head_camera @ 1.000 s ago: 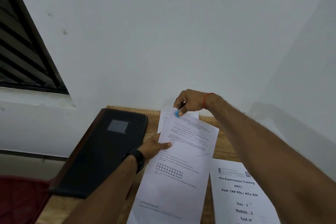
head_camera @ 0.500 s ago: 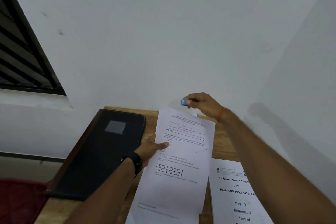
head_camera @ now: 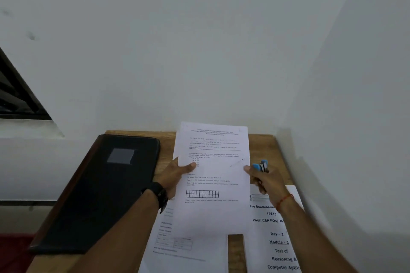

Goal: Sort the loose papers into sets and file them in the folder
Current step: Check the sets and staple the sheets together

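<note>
White sheet (head_camera: 213,213), left hand (head_camera: 175,175) and right hand (head_camera: 263,180) pinching its edges.

Wall (head_camera: 199,51) close behind, folder (head_camera: 99,188) filling left, gap of bare desk (head_camera: 236,250) beside booklet (head_camera: 275,241)

Walls (head_camera: 199,40): plain white, corner at right — shadowed.
Window (head_camera: 15,95): dark slats, left.
Desk (head_camera: 264,146): wood, against the wall.

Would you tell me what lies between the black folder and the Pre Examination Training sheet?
In the head view, a printed sheet held by the left hand and right hand, over a second paper.
</note>
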